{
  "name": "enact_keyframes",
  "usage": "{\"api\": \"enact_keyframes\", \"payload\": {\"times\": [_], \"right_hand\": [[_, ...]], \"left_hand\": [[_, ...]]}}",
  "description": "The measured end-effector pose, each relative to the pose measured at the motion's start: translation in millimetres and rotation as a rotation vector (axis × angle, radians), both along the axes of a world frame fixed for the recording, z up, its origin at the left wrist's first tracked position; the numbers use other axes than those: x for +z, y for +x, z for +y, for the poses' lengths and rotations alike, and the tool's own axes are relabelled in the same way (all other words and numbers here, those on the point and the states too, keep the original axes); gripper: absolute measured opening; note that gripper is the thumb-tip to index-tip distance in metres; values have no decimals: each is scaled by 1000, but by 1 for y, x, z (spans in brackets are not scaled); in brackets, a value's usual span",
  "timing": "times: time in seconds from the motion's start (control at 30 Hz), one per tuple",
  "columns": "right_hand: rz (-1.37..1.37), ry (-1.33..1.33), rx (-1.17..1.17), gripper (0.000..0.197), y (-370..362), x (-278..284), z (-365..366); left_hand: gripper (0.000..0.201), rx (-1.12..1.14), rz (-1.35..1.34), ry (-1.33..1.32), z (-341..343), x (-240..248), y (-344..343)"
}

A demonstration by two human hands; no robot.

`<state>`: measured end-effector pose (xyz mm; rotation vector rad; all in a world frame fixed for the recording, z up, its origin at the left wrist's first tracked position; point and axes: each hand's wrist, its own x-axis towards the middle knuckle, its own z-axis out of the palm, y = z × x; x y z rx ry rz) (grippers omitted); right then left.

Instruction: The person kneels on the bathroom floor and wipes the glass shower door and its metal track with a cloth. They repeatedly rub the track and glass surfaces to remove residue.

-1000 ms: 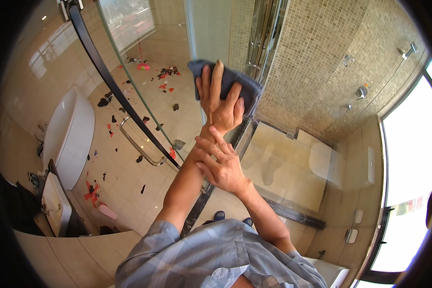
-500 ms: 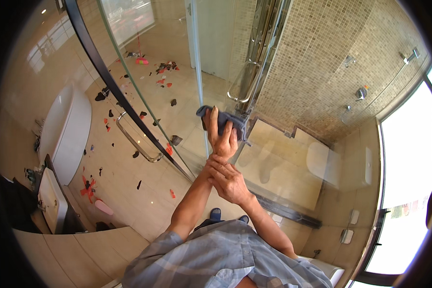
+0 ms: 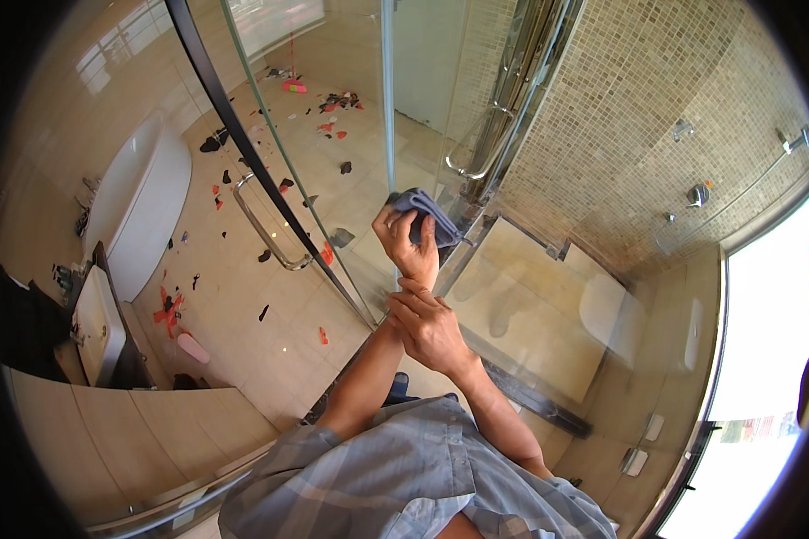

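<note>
My left hand (image 3: 412, 253) is closed on a folded grey-blue cloth (image 3: 432, 212), held between thumb and fingers. The cloth is in front of the clear shower glass, close to the pale vertical strip (image 3: 389, 117) on the glass edge; whether it touches the glass I cannot tell. My right hand (image 3: 430, 331) wraps round my left wrist from the right side.
A glass door with a chrome handle (image 3: 265, 235) and dark edge (image 3: 220, 103) stands to the left. Beyond it are a white bathtub (image 3: 157, 198), a basin (image 3: 97, 323), and red and black scraps (image 3: 337, 101) on the floor. Mosaic wall (image 3: 620, 117) rises at the right.
The fingers of my left hand have drawn in, and the cloth looks more bunched and folded. The view has shifted a little. My right hand stays on the left wrist.
</note>
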<state>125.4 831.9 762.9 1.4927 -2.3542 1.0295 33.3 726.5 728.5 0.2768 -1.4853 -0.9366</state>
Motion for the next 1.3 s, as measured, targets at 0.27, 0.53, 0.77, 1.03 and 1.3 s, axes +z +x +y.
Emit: {"api": "enact_keyframes", "payload": {"times": [0.27, 0.53, 0.77, 1.03, 1.3], "right_hand": [[-153, 136, 77, 27, 10, -50, 22], [87, -119, -7, 27, 14, 35, 54], [88, -160, 31, 29, 16, 24, 59], [1, -130, 79, 27, 28, -2, 64], [24, -103, 56, 29, 34, 4, 58]], "left_hand": [[24, -146, -116, 740, 32, -119, 9], [17, -203, 113, 157, 61, 41, 8], [28, -214, 33, -1, 60, 34, 18], [32, 33, -315, -73, 60, -1, 43], [50, -814, -389, 514, 60, -1, 37]]}}
